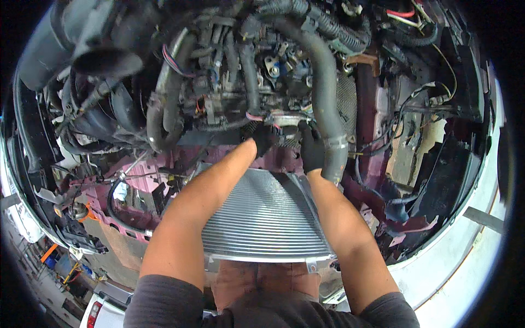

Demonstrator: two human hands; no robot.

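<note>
Both arms reach over a silver finned radiator or condenser (262, 213) into a car's engine bay. My left hand (264, 140), in a dark glove, is low at the front of the engine, beside a wire bundle (254, 117). Its fingers blend into the dark parts around it. My right hand (311, 146), gloved in black, is just left of a thick black hose (326, 93), its fingers pointing up toward a pale metal part (290, 118). That part lies between and just beyond the two hands. Whether either hand grips anything is hidden.
A purple body crossmember (273, 159) runs below the hands. At left stand a bent pipe (158, 115) and a wide black air duct (104, 63). Loose wiring (391, 131) hangs at right. A white vehicle (104, 306) with a red lamp is at lower left.
</note>
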